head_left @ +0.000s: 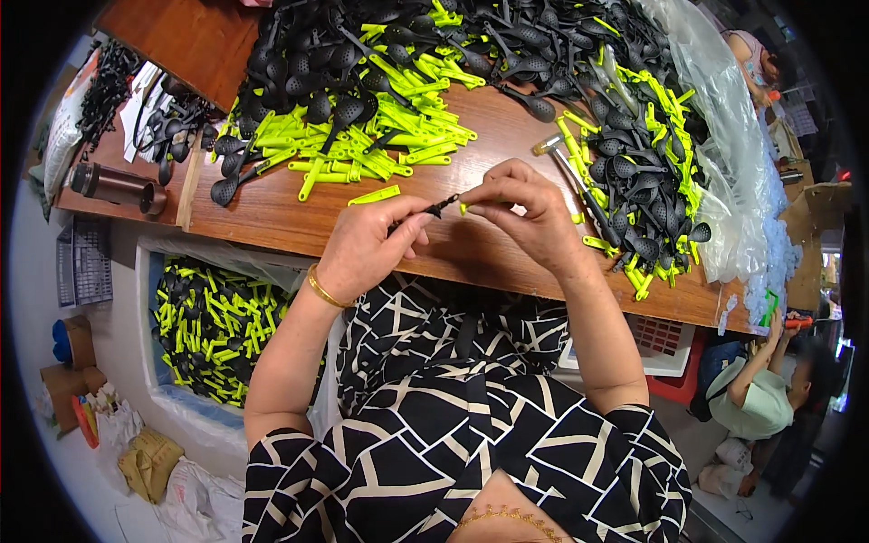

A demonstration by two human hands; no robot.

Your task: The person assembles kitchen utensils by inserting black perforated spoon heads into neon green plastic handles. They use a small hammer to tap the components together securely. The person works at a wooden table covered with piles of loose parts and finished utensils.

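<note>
Near the table's front edge my left hand (369, 242) is closed, pinching a small black plastic part (442, 206) whose tip points right. Just right of it, my right hand (532, 210) has thumb and forefinger together on a small yellow-green piece (464, 209), mostly hidden by the fingers. The two pieces are close together; whether they touch, I cannot tell. One loose yellow-green handle (375, 195) lies just beyond my left hand. Past it spreads a pile of yellow-green handles (398, 136), mixed with black perforated spoons (347, 112).
More black spoons with yellow-green handles (638, 172) heap at right, beside clear plastic sheeting (715, 136). A hammer (579, 185) lies before them. Below the table at left stands a lined bin (145, 299) of mixed parts. A brown cylinder (118, 188) lies at far left. Other people work at right.
</note>
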